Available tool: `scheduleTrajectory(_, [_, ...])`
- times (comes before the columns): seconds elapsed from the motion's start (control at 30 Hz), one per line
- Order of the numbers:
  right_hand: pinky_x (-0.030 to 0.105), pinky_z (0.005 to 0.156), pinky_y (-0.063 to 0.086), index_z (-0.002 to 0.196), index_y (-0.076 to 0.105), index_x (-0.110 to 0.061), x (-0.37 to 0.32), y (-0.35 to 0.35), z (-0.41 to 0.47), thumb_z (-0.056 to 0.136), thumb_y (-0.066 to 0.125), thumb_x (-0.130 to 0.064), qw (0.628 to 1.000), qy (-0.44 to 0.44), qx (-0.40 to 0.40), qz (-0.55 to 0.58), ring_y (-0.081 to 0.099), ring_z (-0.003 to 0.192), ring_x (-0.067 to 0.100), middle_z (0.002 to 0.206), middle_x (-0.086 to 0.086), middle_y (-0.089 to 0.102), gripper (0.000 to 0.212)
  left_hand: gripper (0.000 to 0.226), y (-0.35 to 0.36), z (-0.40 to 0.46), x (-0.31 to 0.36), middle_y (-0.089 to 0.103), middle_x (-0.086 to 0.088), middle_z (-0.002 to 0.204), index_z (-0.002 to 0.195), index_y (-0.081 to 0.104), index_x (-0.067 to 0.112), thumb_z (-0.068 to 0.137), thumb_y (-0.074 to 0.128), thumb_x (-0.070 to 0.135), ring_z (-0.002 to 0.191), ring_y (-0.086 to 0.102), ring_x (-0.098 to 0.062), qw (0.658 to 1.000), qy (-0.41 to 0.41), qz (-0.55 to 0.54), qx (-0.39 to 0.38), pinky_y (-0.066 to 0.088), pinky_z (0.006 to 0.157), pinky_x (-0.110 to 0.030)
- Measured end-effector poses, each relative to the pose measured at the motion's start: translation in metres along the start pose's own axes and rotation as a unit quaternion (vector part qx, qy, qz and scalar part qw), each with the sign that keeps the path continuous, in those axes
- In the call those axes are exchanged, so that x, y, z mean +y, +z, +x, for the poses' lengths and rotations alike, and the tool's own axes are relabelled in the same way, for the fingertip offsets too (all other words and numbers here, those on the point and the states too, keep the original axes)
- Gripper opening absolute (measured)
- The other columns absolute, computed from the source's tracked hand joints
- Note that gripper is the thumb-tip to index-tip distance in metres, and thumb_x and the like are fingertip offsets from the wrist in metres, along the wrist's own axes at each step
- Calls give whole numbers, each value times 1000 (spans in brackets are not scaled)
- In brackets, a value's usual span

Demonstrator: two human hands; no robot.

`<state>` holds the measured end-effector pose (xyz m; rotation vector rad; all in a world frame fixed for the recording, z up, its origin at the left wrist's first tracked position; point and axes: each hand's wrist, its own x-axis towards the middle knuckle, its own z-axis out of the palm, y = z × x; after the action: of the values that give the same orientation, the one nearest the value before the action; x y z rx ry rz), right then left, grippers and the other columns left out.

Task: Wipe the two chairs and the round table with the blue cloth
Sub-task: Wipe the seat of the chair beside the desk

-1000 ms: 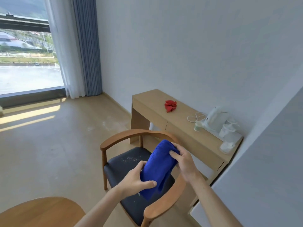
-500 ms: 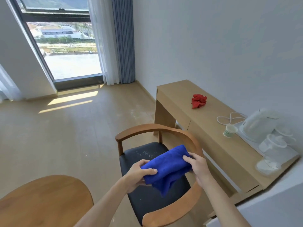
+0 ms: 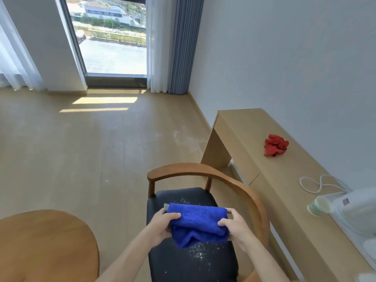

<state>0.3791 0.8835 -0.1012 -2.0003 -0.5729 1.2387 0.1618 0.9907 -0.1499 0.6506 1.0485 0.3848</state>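
We hold the blue cloth (image 3: 198, 222) folded into a thick band above the dark seat of the chair (image 3: 193, 261), its long axis running left to right across our view, with loose folds hanging from its near edge toward the seat. Our left hand (image 3: 162, 224) grips the left end, thumb on top of the fabric and fingers curled beneath; our right hand (image 3: 234, 226) grips the right end the same way, so the two hands stay apart with the cloth stretched between them. A small pale tag pokes out at the cloth's far left corner.

The seat carries white specks and crumbs (thickest just below the hanging folds and again behind the cloth). The chair's curved wooden rail (image 3: 223, 180) sweeps around the far and right sides of the seat.

At lower left the edge of the round table (image 3: 46, 245) shows, just beside the chair.

Along the wall on the right stands a long wooden desk (image 3: 254, 151), close behind the chair's rail. On it lie a crumpled red cloth (image 3: 275, 147), a looped white cord (image 3: 317, 184), a paper cup (image 3: 319, 205) whose contents we cannot tell, and a white kettle (image 3: 358, 210) partly cut off by the frame. Farther back, a window (image 3: 114, 37) with sheer and grey-blue curtains throws sun patches on the wooden floor (image 3: 81, 149).
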Motion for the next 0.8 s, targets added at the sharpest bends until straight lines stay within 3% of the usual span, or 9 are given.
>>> scheduleTrajectory(0.2, [35,62,60,111,52,-22,11,10,64,81,61,-2,997,32,-19,-71,65,93,22,108,2,61,37,24,-10,60,-14,74,-11,99,111,63,14,87,60,11,93,70,-32,996,-63,-2,63,59,77,-47])
scheduleTrajectory(0.33, [32,60,58,114,52,-22,28,20,125,83,59,-1,993,46,-34,-103,65,92,21,106,2,63,38,23,-14,110,-31,74,-10,97,107,62,15,87,54,7,91,70,-30,988,-95,-29,115,59,70,-40])
scheduleTrajectory(0.43, [36,73,59,116,53,-24,46,28,185,84,59,-1,991,41,-44,-123,64,96,17,105,-4,64,39,22,-16,158,-43,72,-7,100,105,61,16,88,52,5,91,69,-27,982,-93,-45,157,57,64,-35])
scheduleTrajectory(0.5, [33,73,58,119,53,-23,57,32,226,84,58,-1,989,32,-55,-132,63,98,15,108,-5,64,41,22,-17,192,-48,70,-5,101,105,60,18,89,51,6,91,68,-25,980,-86,-42,177,58,65,-35])
scheduleTrajectory(0.63, [37,90,54,131,49,-20,77,40,307,89,58,-4,987,3,-70,-145,59,109,17,124,0,60,46,21,-22,262,-49,68,-5,103,105,58,22,91,51,7,95,67,-26,977,-62,-28,201,59,81,-43])
scheduleTrajectory(0.8, [41,107,41,147,34,-20,102,49,381,93,58,-17,969,-21,-83,-232,44,131,20,145,0,44,60,40,-47,316,-55,64,0,108,130,50,24,92,52,10,95,65,-18,961,-31,51,270,56,88,-37])
